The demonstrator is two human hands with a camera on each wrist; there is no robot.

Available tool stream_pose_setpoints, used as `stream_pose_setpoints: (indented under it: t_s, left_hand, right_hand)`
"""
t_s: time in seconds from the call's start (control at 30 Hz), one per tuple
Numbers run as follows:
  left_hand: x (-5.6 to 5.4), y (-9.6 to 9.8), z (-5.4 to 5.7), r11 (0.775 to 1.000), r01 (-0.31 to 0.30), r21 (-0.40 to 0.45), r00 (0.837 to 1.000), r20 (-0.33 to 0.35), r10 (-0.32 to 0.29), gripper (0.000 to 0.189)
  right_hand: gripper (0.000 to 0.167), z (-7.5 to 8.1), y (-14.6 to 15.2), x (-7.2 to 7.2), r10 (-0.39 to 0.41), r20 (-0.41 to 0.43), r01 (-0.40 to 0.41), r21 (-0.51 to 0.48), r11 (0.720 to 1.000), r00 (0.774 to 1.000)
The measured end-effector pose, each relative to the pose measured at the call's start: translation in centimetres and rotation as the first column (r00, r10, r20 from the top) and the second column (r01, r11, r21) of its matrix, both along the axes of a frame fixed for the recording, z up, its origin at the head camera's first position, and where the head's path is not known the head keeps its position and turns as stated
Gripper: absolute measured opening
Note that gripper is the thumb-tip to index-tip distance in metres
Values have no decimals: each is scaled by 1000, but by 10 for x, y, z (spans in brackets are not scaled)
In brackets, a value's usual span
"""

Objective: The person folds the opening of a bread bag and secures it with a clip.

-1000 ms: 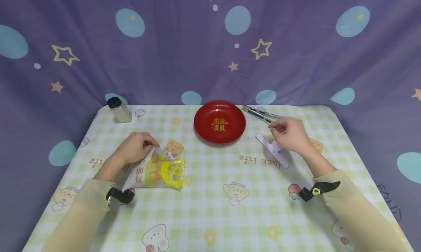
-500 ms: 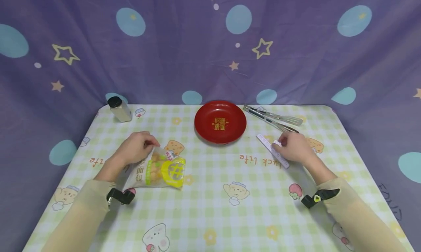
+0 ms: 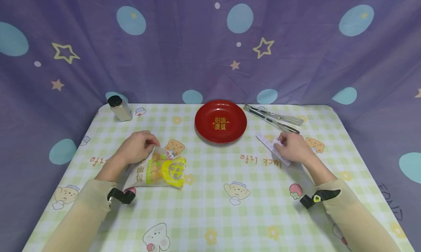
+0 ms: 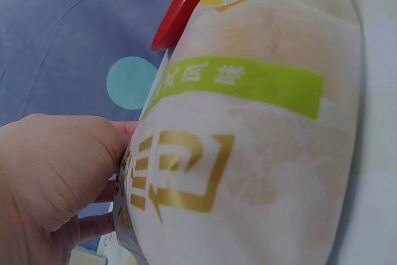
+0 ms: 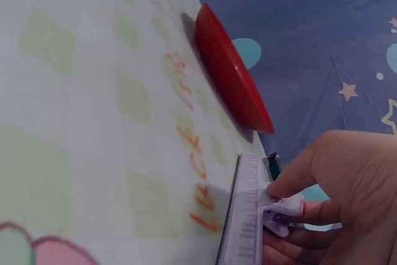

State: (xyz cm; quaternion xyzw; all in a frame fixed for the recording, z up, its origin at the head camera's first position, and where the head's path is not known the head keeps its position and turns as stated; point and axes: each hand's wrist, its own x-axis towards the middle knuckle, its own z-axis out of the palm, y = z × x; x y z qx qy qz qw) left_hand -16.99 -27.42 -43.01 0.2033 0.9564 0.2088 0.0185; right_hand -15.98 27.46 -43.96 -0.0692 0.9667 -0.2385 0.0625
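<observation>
My left hand point(image 3: 138, 147) pinches the upper edge of a bread bag point(image 3: 161, 171), a clear and white plastic packet with green and yellow print and small rolls inside. In the left wrist view the bag point(image 4: 248, 153) fills most of the picture, the thumb and fingers at its side. On the right, my right hand point(image 3: 294, 147) grips the handle of a pale lilac bag clip point(image 3: 268, 144) with a long ridged bar. The right wrist view has thumb and fingers around the handle of the clip point(image 5: 248, 209), its bar close over the tablecloth.
A red plate point(image 3: 220, 122) with gold characters stands at the back middle. Metal tongs point(image 3: 276, 118) lie to its right, just beyond my right hand. A black-lidded jar point(image 3: 121, 108) is at the back left. A purple curtain point(image 3: 210, 61) hangs behind the checked tablecloth point(image 3: 204, 208).
My right hand has come down from near the tongs onto the clip's handle and taken hold of it. The left hand and the bread bag have stayed in place.
</observation>
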Motion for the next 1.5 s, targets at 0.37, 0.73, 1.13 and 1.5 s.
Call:
stream_pose_setpoints:
  t_s: [0.37, 0.73, 1.13, 1.5]
  left_hand:
    - [1, -1, 0, 1000, -22, -13, 999, 24, 22, 25]
    - [2, -2, -3, 999, -36, 4, 999, 22, 36, 23]
    - [2, 1, -3, 998, -55, -6, 998, 8, 55, 23]
    - [2, 4, -4, 998, -54, -13, 999, 9, 54, 22]
  right_hand:
    - [35, 25, -19, -11, -52, -70, 41, -147, 988, 996]
    - [29, 34, -61, -22, -16, -115, -26, -354, 935, 993]
    - [27, 29, -103, -22, 77, -95, -111, -440, 891, 993]
    - [21, 21, -140, -12, 144, -76, -162, -518, 840, 987]
